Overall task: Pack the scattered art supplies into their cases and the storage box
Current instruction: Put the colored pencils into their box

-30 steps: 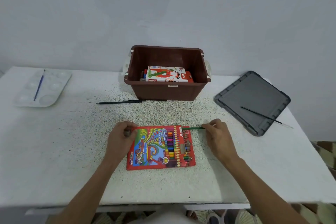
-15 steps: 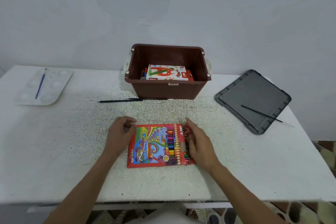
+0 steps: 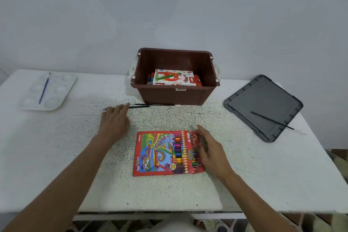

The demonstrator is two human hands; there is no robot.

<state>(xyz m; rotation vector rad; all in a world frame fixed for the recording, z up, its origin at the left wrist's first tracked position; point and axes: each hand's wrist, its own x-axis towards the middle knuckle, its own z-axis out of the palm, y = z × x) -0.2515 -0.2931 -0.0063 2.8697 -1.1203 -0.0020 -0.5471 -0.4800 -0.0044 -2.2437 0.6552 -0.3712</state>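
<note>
The right hand (image 3: 211, 150) is lying flat with its fingers loosely spread, pressing on the right edge of the red colour pencil pack (image 3: 162, 153) and gripping nothing. The pack is lying face up on the counter (image 3: 56, 156), near its front edge and between the two hands. The left hand (image 3: 114, 120) is reaching forward with straight fingers, holding nothing, its fingertips lying over the end of a black paintbrush (image 3: 141, 106). That brush is lying flat just in front of the brown storage box (image 3: 175, 96), which is standing open with an oil pastels box (image 3: 173, 79) inside. To the right, a thin black brush (image 3: 271, 120) is resting on the grey lid (image 3: 263, 100). Far left, a blue paintbrush (image 3: 44, 89) is lying across a white palette (image 3: 56, 98).
</note>
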